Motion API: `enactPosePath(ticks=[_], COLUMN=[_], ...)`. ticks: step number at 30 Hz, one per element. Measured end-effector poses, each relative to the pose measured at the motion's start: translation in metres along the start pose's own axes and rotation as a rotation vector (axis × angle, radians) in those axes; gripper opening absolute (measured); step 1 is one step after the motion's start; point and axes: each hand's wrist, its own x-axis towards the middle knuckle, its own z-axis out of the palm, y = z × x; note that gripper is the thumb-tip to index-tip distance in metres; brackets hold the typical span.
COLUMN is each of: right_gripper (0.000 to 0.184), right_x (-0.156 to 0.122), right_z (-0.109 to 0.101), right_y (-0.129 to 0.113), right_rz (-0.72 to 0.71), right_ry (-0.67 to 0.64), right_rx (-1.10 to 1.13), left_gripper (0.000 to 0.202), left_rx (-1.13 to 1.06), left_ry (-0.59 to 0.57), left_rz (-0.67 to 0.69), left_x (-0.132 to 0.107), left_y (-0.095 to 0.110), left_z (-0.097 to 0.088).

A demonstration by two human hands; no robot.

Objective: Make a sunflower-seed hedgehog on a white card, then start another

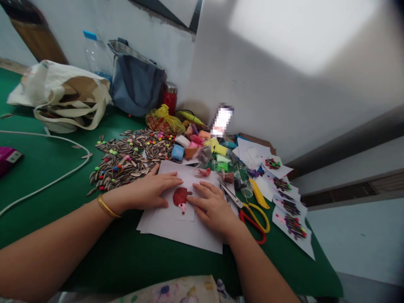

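Observation:
A flat dark-red clay hedgehog [180, 196] with a pink face and dark eyes lies on a small white card [188, 216], which rests on white paper sheets [176, 233]. My left hand [154, 189], a gold bangle at its wrist, lies flat on the paper left of the hedgehog, fingers stretched out. From the right, my right hand [211, 206] rests on the paper with fingers apart, its index fingertip close to a small brown clay piece at the hedgehog's edge. Whether that finger touches the piece, I cannot tell. No object shows in either hand.
Sunflower seeds [135, 158] with coloured bits lie left. Clay packets [202, 145] stand behind the paper. Scissors [252, 214] and a yellow utility knife [259, 193] lie right, beside finished cards [293, 227]. Bags [135, 84], a cable [72, 166] and a phone [222, 120] are farther off.

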Motion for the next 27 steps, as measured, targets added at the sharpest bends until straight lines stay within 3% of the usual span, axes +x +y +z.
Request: enactPosePath(ticks=[3,7,16,20,27], right_gripper=[0.035,0.016,0.004,0.015,0.027], right_x=[0.001,0.004,0.018,0.014,0.008], right_z=[0.0,0.003,0.017,0.013,0.01], right_y=[0.003,0.003,-0.01,-0.006,-0.003], right_rz=[0.034,0.112,0.157,0.144,0.119], right_ry=[0.057,0.158,0.232,0.251,0.105], right_rx=[0.027,0.065,0.112,0.061,-0.065], left_gripper=[0.073,0.073,0.072,0.071,0.072], left_rx=[0.005,0.004,0.012,0.024,0.008], left_ry=[0.003,0.004,-0.001,-0.001,0.0], left_rz=[0.001,0.001,0.003,0.008,0.003], left_x=[0.0,0.0,0.0,0.001,0.0], left_y=[-0.001,-0.001,0.001,0.0,-0.002], left_z=[0.001,0.001,0.0,0.001,0.002])
